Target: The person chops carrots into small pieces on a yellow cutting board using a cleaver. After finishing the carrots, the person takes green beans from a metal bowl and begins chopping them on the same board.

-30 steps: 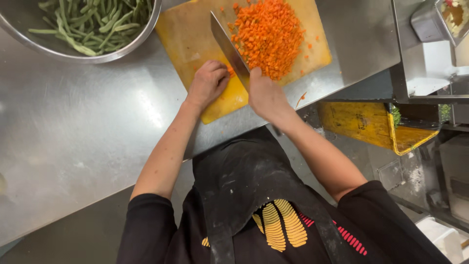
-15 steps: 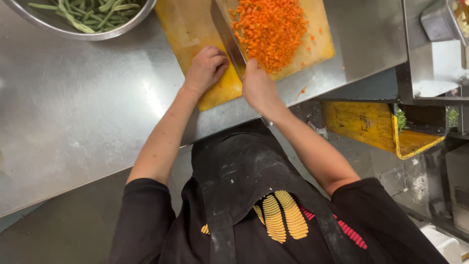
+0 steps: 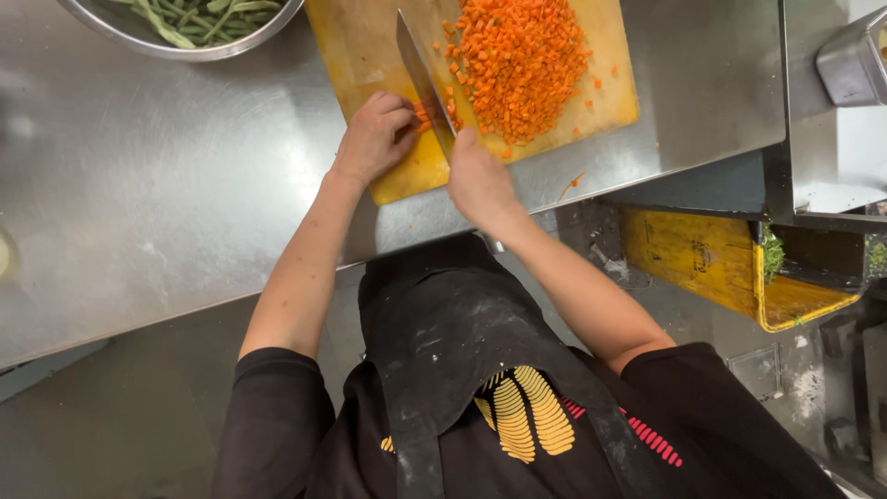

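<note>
A yellow cutting board point(image 3: 365, 51) lies on the steel counter point(image 3: 166, 212). A heap of diced carrot point(image 3: 519, 65) covers its right half. My right hand point(image 3: 479, 180) grips the handle of a cleaver point(image 3: 420, 79), whose blade stands edge-down on the board. My left hand point(image 3: 374, 137) is curled on a few carrot pieces point(image 3: 423, 115) right beside the blade, fingers tucked in.
A steel bowl point(image 3: 189, 44) of green beans point(image 3: 199, 14) sits at the counter's far left. Carrot bits lie scattered near the board's right edge. A yellow bin point(image 3: 730, 268) stands below the counter on the right. A metal container point(image 3: 845, 60) is at far right.
Both hands and the cleaver stay at the board's near edge, with the blade working the same spot. The camera view has shifted slightly, so the bowl sits higher in frame.
</note>
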